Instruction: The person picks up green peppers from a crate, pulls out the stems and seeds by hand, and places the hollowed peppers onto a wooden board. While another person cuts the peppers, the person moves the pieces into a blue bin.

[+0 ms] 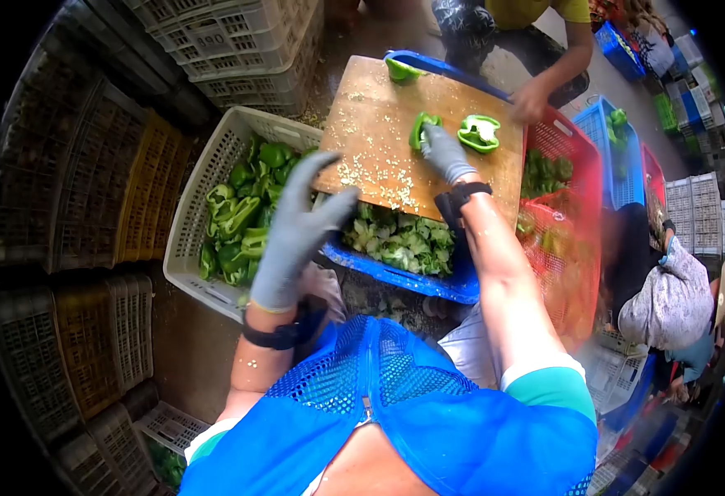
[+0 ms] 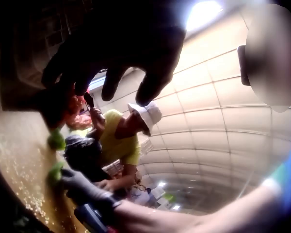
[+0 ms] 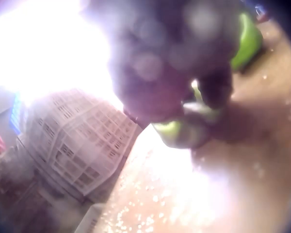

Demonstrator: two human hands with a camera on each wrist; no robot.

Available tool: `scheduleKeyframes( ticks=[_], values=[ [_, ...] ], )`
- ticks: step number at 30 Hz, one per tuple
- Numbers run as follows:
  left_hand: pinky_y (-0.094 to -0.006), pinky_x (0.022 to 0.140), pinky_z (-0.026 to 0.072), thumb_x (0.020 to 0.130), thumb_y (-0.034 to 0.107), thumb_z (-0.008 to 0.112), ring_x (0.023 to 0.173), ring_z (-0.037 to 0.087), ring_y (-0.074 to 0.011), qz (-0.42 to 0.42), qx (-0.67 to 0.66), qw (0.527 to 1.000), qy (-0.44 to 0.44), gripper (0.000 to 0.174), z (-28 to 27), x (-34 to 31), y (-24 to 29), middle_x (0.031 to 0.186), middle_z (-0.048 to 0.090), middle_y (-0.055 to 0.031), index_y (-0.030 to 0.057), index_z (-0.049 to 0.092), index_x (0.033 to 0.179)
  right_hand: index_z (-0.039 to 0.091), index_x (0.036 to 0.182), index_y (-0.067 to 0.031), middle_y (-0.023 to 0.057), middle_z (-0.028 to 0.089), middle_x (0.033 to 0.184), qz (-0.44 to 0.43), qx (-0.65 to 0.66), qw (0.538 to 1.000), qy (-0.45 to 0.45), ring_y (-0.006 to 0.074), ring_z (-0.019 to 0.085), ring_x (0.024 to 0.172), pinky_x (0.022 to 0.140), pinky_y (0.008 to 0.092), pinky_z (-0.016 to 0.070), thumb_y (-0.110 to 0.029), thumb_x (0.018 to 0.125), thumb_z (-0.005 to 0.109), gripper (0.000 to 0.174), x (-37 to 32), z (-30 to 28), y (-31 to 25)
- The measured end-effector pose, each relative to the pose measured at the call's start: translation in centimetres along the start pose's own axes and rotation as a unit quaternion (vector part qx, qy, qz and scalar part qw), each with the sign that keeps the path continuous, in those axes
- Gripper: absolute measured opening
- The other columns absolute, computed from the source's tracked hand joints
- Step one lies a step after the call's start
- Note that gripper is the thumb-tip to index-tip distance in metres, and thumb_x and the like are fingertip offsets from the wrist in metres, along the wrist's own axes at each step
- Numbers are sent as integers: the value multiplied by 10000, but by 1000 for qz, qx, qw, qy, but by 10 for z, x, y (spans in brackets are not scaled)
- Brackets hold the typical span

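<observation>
My right hand (image 1: pixel 446 155), in a grey glove, grips a green bell pepper piece (image 1: pixel 420 126) on the wooden cutting board (image 1: pixel 370 124). Dark fingers curl over that piece in the right wrist view, hiding much of it. Just right of it lies a pepper half (image 1: pixel 480 135), its pale inside facing up. Another green piece (image 1: pixel 404 71) sits at the board's far edge. My gloved left hand (image 1: pixel 288 236) is raised by the board's near left corner, fingers spread and holding nothing. Pale seeds (image 1: pixel 379 175) are scattered over the board.
Left of the board stands a pale crate (image 1: pixel 182 223) of green pepper pieces. Under the board, a blue crate (image 1: pixel 428 285) holds pale green cores. A red crate (image 1: pixel 589 165) is to the right. Across the board sits a person in a yellow shirt (image 2: pixel 117 133). Stacked crates (image 1: pixel 238 41) rise behind.
</observation>
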State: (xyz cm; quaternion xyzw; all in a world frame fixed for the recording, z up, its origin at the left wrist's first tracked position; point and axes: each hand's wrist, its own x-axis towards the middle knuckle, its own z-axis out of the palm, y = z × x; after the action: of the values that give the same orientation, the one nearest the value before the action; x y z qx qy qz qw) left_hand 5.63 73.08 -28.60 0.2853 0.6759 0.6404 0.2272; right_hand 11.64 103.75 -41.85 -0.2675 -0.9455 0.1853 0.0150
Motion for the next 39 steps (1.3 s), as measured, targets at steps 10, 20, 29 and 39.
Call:
scheduleKeyframes(
  ticks=[10, 20, 29, 39],
  values=[
    [-299, 720, 485, 885, 253, 625, 897, 614, -181, -375, -164, 908, 92, 361, 83, 32, -58, 1037, 628, -54, 64, 564, 1186, 598, 1029, -87, 212, 656, 906, -82, 151, 979, -108, 376, 636, 849, 764, 413, 512, -313, 806, 637, 319, -90, -7, -30],
    [-273, 667, 525, 758, 0, 700, 853, 614, -178, -228, -281, 930, 66, 559, 66, 21, -56, 1044, 590, -110, 68, 472, 1263, 631, 971, -112, 168, 660, 873, -34, 59, 987, -145, 348, 635, 844, 732, 444, 494, -453, 852, 569, 366, -164, -53, -86],
    [-622, 1011, 278, 646, 523, 735, 1323, 266, -454, -95, 500, 858, 69, 862, -11, 9, -51, 1419, 345, -241, 216, 410, 1383, 602, 1115, -83, 199, 600, 1119, 126, -118, 974, 145, 368, 589, 1030, 885, 437, 474, -309, 830, 635, 365, -43, -66, 37],
    [-351, 912, 455, 785, 313, 729, 1104, 551, -252, -150, -2, 980, -133, 546, 53, 24, -78, 1179, 582, -171, 24, 556, 1215, 481, 1206, -59, 195, 679, 935, 182, -204, 961, -24, 369, 662, 885, 761, 465, 515, -357, 799, 633, 526, 3, -76, 78]
  ],
)
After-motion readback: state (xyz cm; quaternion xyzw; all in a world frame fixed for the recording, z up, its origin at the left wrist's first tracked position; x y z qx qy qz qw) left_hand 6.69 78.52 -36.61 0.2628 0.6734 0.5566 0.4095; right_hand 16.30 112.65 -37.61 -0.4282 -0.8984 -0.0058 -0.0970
